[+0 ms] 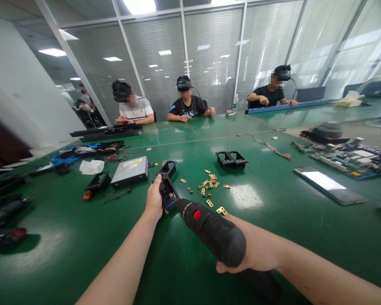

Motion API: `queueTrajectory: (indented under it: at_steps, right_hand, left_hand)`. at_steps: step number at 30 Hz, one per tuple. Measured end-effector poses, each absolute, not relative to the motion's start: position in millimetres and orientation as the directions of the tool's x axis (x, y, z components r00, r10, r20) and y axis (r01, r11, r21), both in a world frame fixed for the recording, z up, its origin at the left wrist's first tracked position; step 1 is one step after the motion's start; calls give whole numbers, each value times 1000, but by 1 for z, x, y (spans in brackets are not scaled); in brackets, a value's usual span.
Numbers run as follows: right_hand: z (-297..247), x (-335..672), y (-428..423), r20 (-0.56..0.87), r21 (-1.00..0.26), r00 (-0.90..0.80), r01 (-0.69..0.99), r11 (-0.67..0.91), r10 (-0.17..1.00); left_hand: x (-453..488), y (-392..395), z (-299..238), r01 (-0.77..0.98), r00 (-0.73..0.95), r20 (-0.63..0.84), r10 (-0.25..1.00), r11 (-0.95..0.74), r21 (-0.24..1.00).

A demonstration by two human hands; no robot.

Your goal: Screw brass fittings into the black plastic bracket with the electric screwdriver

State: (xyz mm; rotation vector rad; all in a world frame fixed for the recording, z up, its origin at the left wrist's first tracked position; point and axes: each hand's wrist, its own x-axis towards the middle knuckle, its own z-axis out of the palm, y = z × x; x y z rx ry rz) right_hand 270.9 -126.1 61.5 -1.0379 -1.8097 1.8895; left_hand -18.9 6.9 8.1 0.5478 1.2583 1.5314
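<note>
My left hand (154, 199) is closed round a black plastic frame part (167, 191) and steadies it on the green table (273, 220). My right hand (257, 250) grips a black electric screwdriver (209, 228) with a red button. Its tip points into the frame part. A second black frame (168, 168) lies just beyond the held one. Several small brass plates (209, 184) are scattered to the right of the part.
A grey optical drive (130, 171) and white tissue (91, 166) lie at left, a black double frame (231, 159) at centre, a phone (329, 184) and circuit boards (352, 159) at right. Three people sit at the table's far side. Tools lie at the left edge.
</note>
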Motion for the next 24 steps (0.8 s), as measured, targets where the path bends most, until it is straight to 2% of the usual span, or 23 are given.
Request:
queueTrajectory:
  at_steps: [24]
  right_hand:
    - [59, 268, -129, -291, -956, -657, 231, -182, 695]
  left_hand:
    - [-18, 8, 8, -419, -378, -259, 889, 85, 904]
